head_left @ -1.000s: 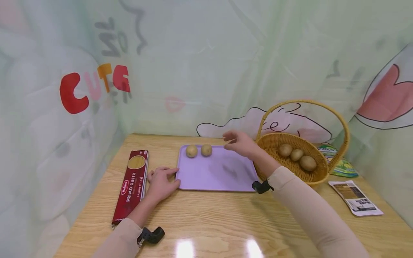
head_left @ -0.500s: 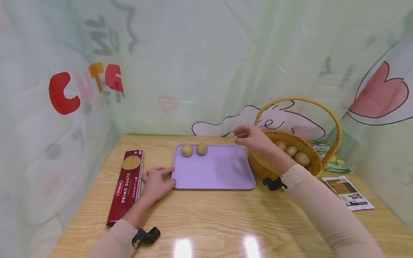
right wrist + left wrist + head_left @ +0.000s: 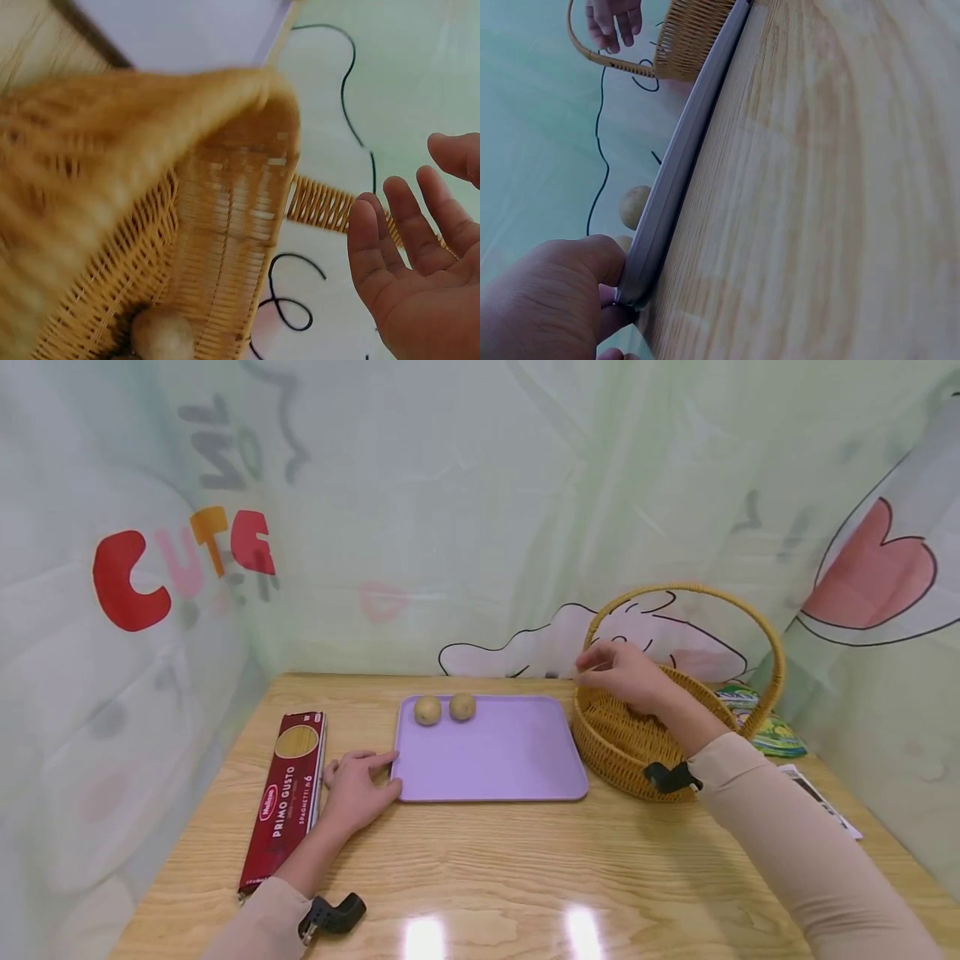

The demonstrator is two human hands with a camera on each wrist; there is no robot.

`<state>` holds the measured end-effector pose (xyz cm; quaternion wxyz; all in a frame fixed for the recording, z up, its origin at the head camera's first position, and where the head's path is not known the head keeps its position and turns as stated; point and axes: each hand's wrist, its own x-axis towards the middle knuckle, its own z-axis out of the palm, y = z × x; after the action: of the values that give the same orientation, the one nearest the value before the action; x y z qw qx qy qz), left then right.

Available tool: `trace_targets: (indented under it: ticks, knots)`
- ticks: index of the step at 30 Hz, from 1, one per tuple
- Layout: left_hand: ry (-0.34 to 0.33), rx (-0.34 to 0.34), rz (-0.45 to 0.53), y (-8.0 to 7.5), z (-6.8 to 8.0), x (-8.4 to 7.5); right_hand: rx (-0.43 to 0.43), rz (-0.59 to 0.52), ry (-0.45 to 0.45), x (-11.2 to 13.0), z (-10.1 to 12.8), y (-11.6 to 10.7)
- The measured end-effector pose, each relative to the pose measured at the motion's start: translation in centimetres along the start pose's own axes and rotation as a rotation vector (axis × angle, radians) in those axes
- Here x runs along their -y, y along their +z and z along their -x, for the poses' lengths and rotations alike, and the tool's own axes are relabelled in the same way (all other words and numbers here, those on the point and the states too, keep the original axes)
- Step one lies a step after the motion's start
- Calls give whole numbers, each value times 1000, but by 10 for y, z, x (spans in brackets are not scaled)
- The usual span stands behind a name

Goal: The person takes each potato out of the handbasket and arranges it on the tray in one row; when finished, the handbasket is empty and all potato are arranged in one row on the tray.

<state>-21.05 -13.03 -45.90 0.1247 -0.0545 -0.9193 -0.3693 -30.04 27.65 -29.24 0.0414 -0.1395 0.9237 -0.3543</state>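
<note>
My left hand [image 3: 356, 789] rests on the table with its thumb and index finger extended against the left rim of a lilac tray [image 3: 495, 760]. Two potatoes, one [image 3: 427, 711] left of the other [image 3: 462, 706], lie at the tray's back left. Over the left side of a wicker basket [image 3: 607, 756] hovers my right hand [image 3: 626, 677], fingers loosely bent and nothing in them. The right wrist view shows that palm [image 3: 442, 307] beside the basket handle [image 3: 319, 202]. A potato [image 3: 161, 334] lies inside the basket; my right hand and arm hide most of the interior in the head view.
A red spaghetti pack [image 3: 288, 802] lies left of my left hand. Behind the basket's right side is a green and yellow bag [image 3: 776, 735]. A white and brown packet [image 3: 825, 802] is partly covered by my right sleeve. Printed curtains [image 3: 450, 527] enclose the table's back and sides.
My right hand has moved right, from over the tray's back right to over the basket, covering the potatoes there. My left hand stays at the tray rim. The head view has shifted slightly right.
</note>
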Motion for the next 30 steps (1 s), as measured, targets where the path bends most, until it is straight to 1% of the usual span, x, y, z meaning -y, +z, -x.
trace_targets:
  ticks: [6,12,18,23,27,30]
  knots:
    - [3,0,6,1,0,2,14,52,17,-10,-3,-12]
    - [-2,-1,5,2,-1,3,-12,89,47,-21,-12,-22]
    - [-7,-1,9,1,-1,4,-25,126,51,-36,-21,-29]
    - [-5,-8,9,2,0,5,-12,129,84,-52,-26,-34]
    - [7,-14,7,3,-2,5,4,181,129,-66,-26,-40]
    - [7,-10,3,4,-4,5,27,224,140,-75,-25,-45]
